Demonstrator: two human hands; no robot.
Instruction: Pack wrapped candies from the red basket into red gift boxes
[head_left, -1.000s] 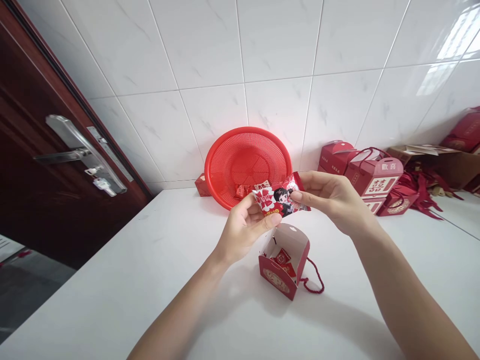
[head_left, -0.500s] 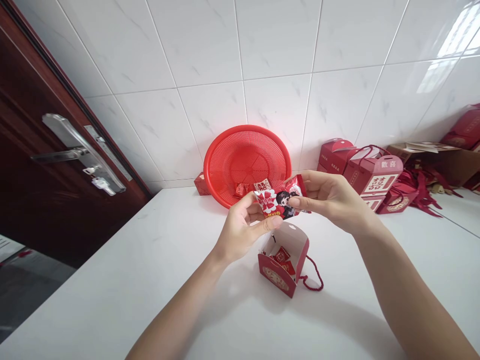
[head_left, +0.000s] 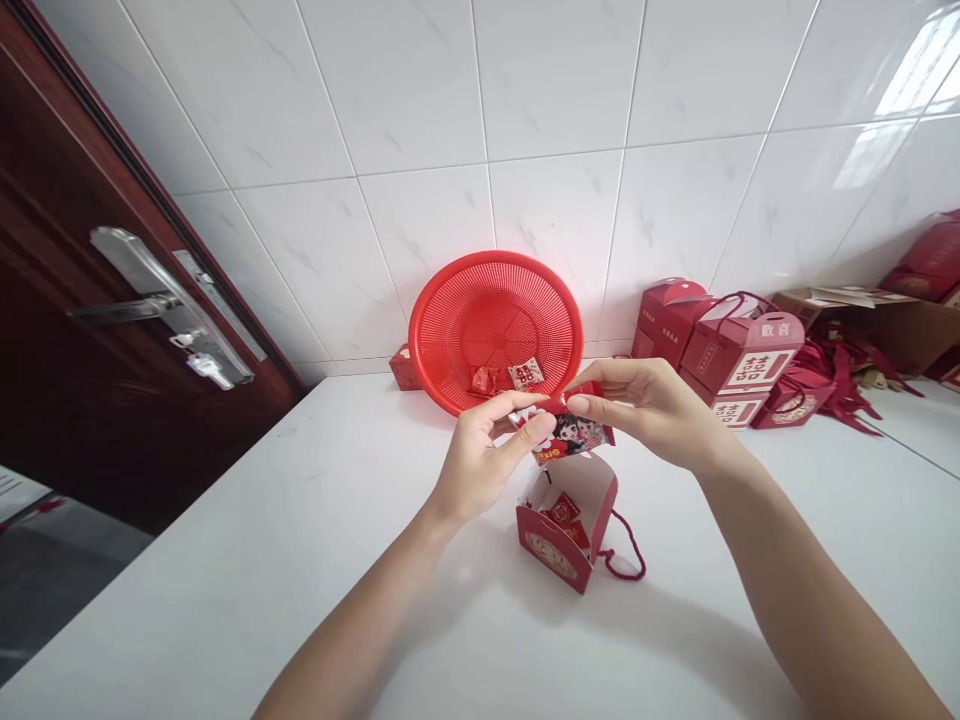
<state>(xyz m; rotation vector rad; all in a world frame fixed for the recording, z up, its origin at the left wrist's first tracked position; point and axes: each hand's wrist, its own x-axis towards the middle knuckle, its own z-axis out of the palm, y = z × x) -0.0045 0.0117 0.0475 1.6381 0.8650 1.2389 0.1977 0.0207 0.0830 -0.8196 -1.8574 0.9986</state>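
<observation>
Between my two hands is a red candy packet (head_left: pixel 574 430) printed with cartoon figures. My left hand (head_left: pixel 491 455) pinches its left end, thumb across the front. Fingers of my right hand (head_left: pixel 637 405) are closed on its upper right edge. Just below the packet stands a small red gift box (head_left: pixel 555 555) with its top open and a dark red cord (head_left: pixel 634 545) hanging at its right side. Inside the box lie several small red packets (head_left: pixel 566 510), partly hidden by the front wall.
Behind my hands a red plastic basket (head_left: pixel 495 270) leans against the tiled wall, holding a few small wrapped pieces (head_left: pixel 525 374). Stacked red gift boxes (head_left: pixel 739 350) stand at right, beside a cardboard box (head_left: pixel 885 318) and dark red ribbons (head_left: pixel 851 375). A door (head_left: pixel 67 380) is at left.
The packet has tipped and come slightly lower, towards the open box. My right hand has shifted down and left to the packet's top edge.
</observation>
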